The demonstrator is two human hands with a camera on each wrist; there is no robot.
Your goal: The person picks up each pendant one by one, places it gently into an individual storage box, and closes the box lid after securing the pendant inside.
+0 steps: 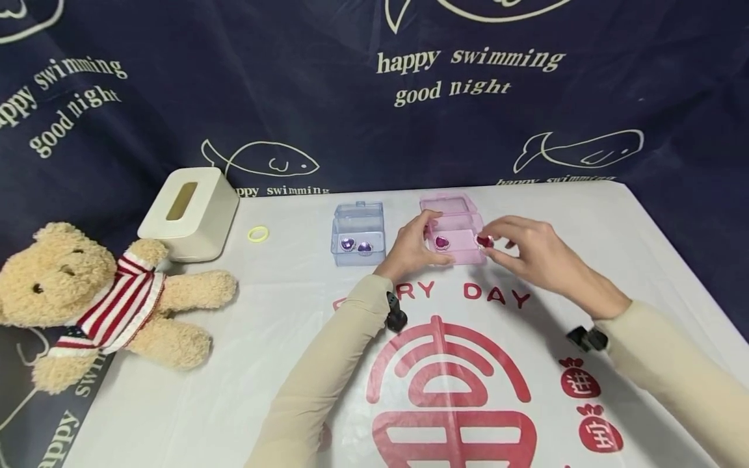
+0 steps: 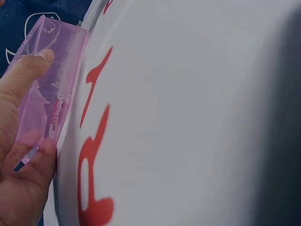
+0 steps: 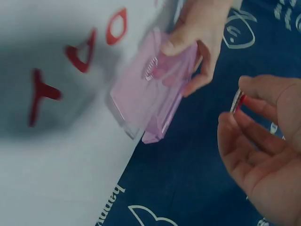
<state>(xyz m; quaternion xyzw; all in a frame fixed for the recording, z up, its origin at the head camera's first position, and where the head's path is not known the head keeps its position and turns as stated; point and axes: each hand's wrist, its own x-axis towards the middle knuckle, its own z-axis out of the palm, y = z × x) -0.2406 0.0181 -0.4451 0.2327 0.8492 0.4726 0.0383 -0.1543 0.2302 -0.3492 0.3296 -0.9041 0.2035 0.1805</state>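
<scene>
My left hand point(image 1: 408, 247) grips the left side of an open pink see-through plastic box point(image 1: 465, 252); in the left wrist view its thumb lies against the front wall of the box point(image 2: 56, 84). Inside that box is a red gem with a beaded silvery rim point(image 1: 441, 242). Between the thumb and fingertips of my right hand point(image 1: 529, 250) is another red gem point(image 1: 485, 241), held by the right end of the box. The right wrist view shows this gem point(image 3: 238, 100) pinched nearly edge-on, apart from the box.
To the left stands an open blue see-through box point(image 1: 358, 259) holding two purple gems point(image 1: 348, 244). Farther left are a yellow ring point(image 1: 258, 234), a white tissue box point(image 1: 196, 237) and a teddy bear point(image 1: 117, 305). A dark printed cloth point(image 1: 351, 97) hangs behind the table.
</scene>
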